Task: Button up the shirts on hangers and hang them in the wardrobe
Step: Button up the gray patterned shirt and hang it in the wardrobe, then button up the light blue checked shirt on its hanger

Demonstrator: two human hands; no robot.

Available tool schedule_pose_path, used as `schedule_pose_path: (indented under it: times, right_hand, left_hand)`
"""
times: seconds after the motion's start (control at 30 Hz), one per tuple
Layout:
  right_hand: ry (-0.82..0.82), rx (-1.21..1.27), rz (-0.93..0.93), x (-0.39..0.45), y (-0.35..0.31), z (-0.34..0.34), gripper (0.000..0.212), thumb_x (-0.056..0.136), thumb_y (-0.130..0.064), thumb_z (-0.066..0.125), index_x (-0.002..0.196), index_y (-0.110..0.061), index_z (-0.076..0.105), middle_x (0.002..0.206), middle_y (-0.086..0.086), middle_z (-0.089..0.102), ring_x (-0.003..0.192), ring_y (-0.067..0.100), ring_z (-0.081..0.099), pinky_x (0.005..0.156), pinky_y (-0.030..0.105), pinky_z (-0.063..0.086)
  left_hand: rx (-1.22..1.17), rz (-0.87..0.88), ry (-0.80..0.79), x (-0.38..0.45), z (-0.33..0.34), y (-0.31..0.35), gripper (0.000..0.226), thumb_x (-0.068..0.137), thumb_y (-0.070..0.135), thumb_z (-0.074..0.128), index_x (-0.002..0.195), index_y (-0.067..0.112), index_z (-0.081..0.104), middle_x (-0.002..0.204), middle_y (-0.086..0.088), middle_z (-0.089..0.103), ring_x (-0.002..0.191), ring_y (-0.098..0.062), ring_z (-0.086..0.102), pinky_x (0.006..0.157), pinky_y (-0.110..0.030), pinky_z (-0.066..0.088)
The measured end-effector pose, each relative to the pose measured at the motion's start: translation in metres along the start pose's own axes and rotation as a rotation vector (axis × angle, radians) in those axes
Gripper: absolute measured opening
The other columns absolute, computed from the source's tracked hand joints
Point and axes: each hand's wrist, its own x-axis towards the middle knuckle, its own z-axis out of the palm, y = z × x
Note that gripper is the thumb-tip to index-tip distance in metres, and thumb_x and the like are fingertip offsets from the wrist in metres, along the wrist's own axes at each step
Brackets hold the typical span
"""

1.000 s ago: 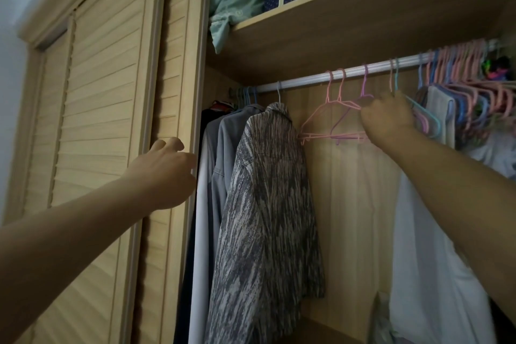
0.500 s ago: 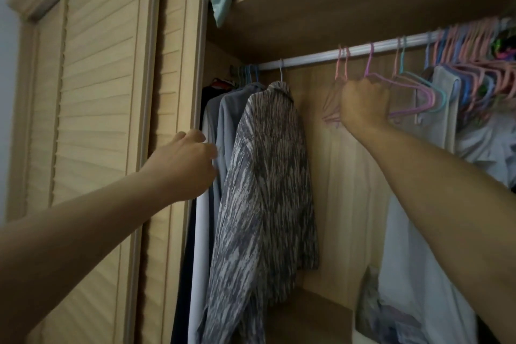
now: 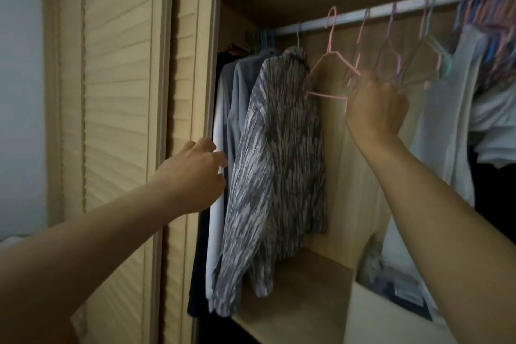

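At far left of the frame, slatted wardrobe door [image 3: 117,120], pale and upright. Just right of its edge, at mid-height, left hand [image 3: 195,173], fingers loosely spread and holding nothing, tips beside the white and grey garments at the opening. Right of that, patterned grey shirt [image 3: 279,165] hanging from the rail [image 3: 391,10], draped long axis straight down. Further right, centre-right of the frame, pink hanger [image 3: 331,75], bare, hook up at the rail, whether over it or just lifted off cannot be told; bottom bar roughly level, running leftward from the right hand [image 3: 375,109], which curls round its right end. Clearly the nearer hand, so probably taking a bare hanger out for a shirt. Beyond, toward upper right, more bare hangers [image 3: 430,45], blurred, close beside the gripping fingers and likely to snag.
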Motion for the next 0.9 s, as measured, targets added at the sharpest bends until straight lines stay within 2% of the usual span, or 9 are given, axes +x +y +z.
schedule_pose_path:
  times: [0.17,0.27,0.33,0.43,0.6,0.7,0.73,0.8,0.9]
  right_hand:
    - [0.107,0.235,0.24,-0.093,-0.021,-0.047,0.026,0.108,-0.018,0.038,0.115,-0.005,0.06,0.094,0.014,0.071,0.075,0.031,0.063,0.063,0.029,0.029]
    - [0.106,0.532,0.395,-0.166,-0.039,-0.07,0.029,0.109,-0.024,0.034,0.116,-0.009,0.057,0.095,0.0,0.07,0.071,0.015,0.061,0.057,0.024,0.041]
    - [0.09,0.731,0.456,-0.21,-0.06,-0.085,0.027,0.109,-0.023,0.036,0.119,-0.008,0.056,0.104,-0.003,0.071,0.078,0.012,0.067,0.066,0.027,0.054]
    - [0.046,0.958,0.51,-0.267,-0.106,-0.107,0.027,0.108,-0.02,0.037,0.124,-0.003,0.051,0.112,0.004,0.07,0.091,0.013,0.069,0.082,0.033,0.059]
    - [0.074,1.233,0.694,-0.37,-0.192,-0.166,0.02,0.106,-0.02,0.033,0.12,-0.01,0.042,0.117,0.021,0.066,0.101,0.029,0.071,0.089,0.045,0.058]
    - [-0.223,1.362,0.901,-0.453,-0.253,-0.212,0.018,0.107,-0.017,0.032,0.109,-0.014,0.05,0.105,0.017,0.07,0.096,0.024,0.073,0.086,0.045,0.06]
    - [-0.398,1.408,1.002,-0.484,-0.275,-0.227,0.02,0.108,-0.014,0.033,0.103,-0.014,0.052,0.098,0.013,0.072,0.091,0.02,0.074,0.082,0.045,0.062]
    - [-0.791,1.497,1.222,-0.55,-0.321,-0.258,0.022,0.11,-0.012,0.033,0.098,-0.011,0.051,0.089,0.011,0.075,0.081,0.022,0.076,0.072,0.039,0.063]
    - [-1.339,1.478,1.589,-0.645,-0.381,-0.298,0.015,0.109,-0.008,0.036,0.1,-0.006,0.049,0.095,0.025,0.072,0.083,0.032,0.075,0.072,0.04,0.064]
  left_hand:
    - [-0.234,-0.086,-0.077,-0.031,0.031,-0.004,0.035,0.099,0.03,0.056,0.134,0.027,0.061,0.149,-0.004,0.044,0.13,-0.025,0.05,0.108,-0.042,0.046]
    - [-0.365,-0.116,-0.087,-0.067,0.042,-0.004,0.034,0.1,0.027,0.055,0.134,0.026,0.061,0.148,-0.001,0.043,0.116,-0.02,0.058,0.097,-0.03,0.046]
    - [-0.43,-0.147,-0.081,-0.1,0.043,-0.011,0.034,0.1,0.025,0.056,0.134,0.027,0.062,0.145,0.002,0.045,0.105,-0.014,0.06,0.092,-0.024,0.043]
    - [-0.483,-0.233,-0.093,-0.167,0.038,-0.04,0.033,0.099,0.025,0.057,0.132,0.027,0.063,0.137,0.007,0.047,0.095,-0.009,0.056,0.087,-0.023,0.04]
    - [-0.586,-0.486,-0.173,-0.332,0.029,-0.124,0.025,0.1,0.027,0.058,0.123,0.033,0.066,0.123,0.009,0.054,0.105,-0.008,0.056,0.085,-0.026,0.043]
    - [-0.639,-0.758,-0.226,-0.472,0.029,-0.171,0.022,0.097,0.015,0.063,0.115,0.025,0.071,0.11,0.004,0.063,0.091,-0.007,0.063,0.085,-0.03,0.052]
    - [-0.655,-0.871,-0.27,-0.523,0.028,-0.185,0.021,0.097,0.012,0.063,0.113,0.024,0.071,0.106,0.001,0.065,0.076,-0.004,0.063,0.075,-0.028,0.055]
    - [-0.681,-1.129,-0.359,-0.621,0.022,-0.208,0.019,0.099,0.011,0.06,0.111,0.023,0.068,0.099,-0.007,0.068,0.042,-0.001,0.05,0.045,-0.022,0.045]
    - [-0.648,-1.459,-0.32,-0.745,0.007,-0.232,0.023,0.1,0.012,0.057,0.12,0.017,0.068,0.097,-0.004,0.066,0.045,-0.004,0.053,0.039,-0.021,0.04]
